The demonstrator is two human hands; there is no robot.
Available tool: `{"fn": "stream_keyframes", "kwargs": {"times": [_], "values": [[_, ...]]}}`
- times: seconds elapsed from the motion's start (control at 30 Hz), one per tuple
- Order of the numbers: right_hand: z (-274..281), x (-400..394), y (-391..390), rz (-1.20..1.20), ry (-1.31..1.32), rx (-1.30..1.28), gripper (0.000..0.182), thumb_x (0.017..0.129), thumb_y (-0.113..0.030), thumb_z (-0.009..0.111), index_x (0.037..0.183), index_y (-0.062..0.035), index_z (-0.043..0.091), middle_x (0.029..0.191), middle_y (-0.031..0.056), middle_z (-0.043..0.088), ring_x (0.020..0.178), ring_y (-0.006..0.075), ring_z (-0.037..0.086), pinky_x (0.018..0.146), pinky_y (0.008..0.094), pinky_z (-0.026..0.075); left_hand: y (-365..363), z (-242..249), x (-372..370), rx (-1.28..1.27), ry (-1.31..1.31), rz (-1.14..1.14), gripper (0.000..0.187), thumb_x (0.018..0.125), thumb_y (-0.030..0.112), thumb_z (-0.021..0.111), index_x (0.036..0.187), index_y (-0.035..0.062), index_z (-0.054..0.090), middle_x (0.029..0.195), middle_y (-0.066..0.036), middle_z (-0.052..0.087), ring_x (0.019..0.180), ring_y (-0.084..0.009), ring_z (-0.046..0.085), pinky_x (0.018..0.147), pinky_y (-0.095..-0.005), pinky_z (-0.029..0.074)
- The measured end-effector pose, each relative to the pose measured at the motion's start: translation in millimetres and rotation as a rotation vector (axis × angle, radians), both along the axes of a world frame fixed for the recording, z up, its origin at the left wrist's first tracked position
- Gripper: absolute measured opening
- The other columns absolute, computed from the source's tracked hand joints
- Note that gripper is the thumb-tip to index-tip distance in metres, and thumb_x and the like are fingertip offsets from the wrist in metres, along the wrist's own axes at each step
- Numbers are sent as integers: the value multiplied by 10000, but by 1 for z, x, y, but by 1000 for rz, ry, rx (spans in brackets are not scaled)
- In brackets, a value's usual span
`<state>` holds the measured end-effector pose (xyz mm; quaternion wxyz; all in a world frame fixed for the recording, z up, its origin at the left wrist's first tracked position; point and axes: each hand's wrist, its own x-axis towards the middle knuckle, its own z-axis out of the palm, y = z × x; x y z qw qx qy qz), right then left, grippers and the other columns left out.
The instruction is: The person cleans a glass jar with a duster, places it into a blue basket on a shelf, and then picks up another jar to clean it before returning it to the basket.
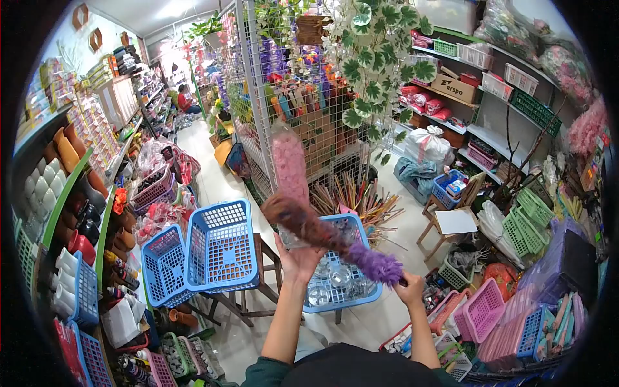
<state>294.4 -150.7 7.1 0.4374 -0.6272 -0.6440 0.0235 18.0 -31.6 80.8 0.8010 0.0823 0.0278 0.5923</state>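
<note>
My right hand (410,289) is wrapped round the handle of a feather duster (322,233), brown along most of its length and purple near the handle. The duster slants up to the left, across a tall clear bag of pink items (290,164). My left hand (298,259) holds the bottom of that bag, which stands upright. Beneath the duster is a blue basket (371,298) with clear glass-like pieces (340,276) inside.
Two blue baskets (221,245) rest on stools at the left. Behind the bag rises a wire mesh rack (258,97), with thin sticks (380,209) beside it. Shelves line both sides. A person (187,100) sits far down the aisle.
</note>
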Motion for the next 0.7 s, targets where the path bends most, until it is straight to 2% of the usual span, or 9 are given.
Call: {"fn": "stream_keyframes", "kwargs": {"times": [0.03, 0.07, 0.17, 0.3, 0.37, 0.5, 0.57, 0.67, 0.7], "values": [[2, -1, -2, 33, -19, 0, 225, 671, -256, 720, 828, -101, 674, 602, 73, 604, 484, 201, 569, 471, 305, 423, 1, -3, 1, 162, 116, 73, 694, 854, 609, 418, 1342, 122, 338, 1289, -144, 399, 1126, -362, 449, 1055, -566, 248], [5, -1, -3, 33, -19, -3, 225, 671, -256, 720, 828, -101, 674, 602, 73, 604, 484, 201, 569, 471, 305, 423, -2, -7, 2, 51, 167, 76, 721, 865, 612, 398, 1381, 124, 278, 1298, -112, 411, 1161, -357, 436, 1053, -534, 281], [16, -1, -3, -15, -74, 31, 238, 665, -262, 725, 828, -96, 672, 602, 75, 602, 482, 202, 566, 467, 305, 419, 6, -18, -6, 98, 216, 25, 670, 859, 610, 418, 1376, 200, 300, 1366, -116, 372, 1219, -333, 410, 1019, -557, 315], [23, -2, -3, 27, -68, 53, 237, 656, -256, 734, 804, -88, 660, 598, 69, 597, 477, 205, 558, 471, 313, 416, -1, -21, -4, 210, 552, 252, 635, 901, 551, 388, 1394, 170, 266, 1390, -110, 353, 1267, -291, 372, 979, -492, 382], [25, 2, -2, -35, -111, 32, 242, 650, -264, 737, 805, -94, 661, 596, 65, 597, 480, 212, 560, 475, 318, 423, 0, -21, -10, 176, 454, 197, 584, 899, 480, 473, 1353, 149, 315, 1283, -81, 451, 1176, -267, 458, 934, -455, 433], [33, 2, -3, -4, -158, 54, 238, 654, -274, 726, 812, -106, 668, 616, 56, 616, 522, 235, 591, 494, 335, 444, 5, -23, -6, 95, 554, 431, 733, 840, 368, 630, 1396, 128, 217, 1323, -80, 392, 1197, -260, 437, 976, -458, 400], [36, 5, -2, 11, -135, 36, 245, 650, -275, 727, 815, -103, 669, 632, 62, 626, 536, 237, 601, 498, 334, 451, 7, -29, -13, 249, 545, 395, 771, 809, 302, 676, 1399, 109, 217, 1324, -90, 371, 1206, -259, 426, 995, -429, 387], [42, 16, 6, -75, -83, 72, 253, 642, -298, 731, 799, -109, 672, 660, 68, 640, 550, 236, 611, 511, 326, 466, 5, -24, -16, 399, 1098, 666, 846, 671, 151, 784, 1367, 72, 309, 1360, -123, 354, 1175, -203, 452, 981, -366, 387], [43, 14, 6, -71, -83, 75, 253, 642, -298, 731, 799, -109, 672, 660, 68, 640, 550, 236, 611, 511, 326, 466, 8, -27, -18, 399, 1098, 670, 846, 671, 151, 784, 1367, 72, 309, 1360, -123, 354, 1175, -203, 452, 981, -366, 387]]}}
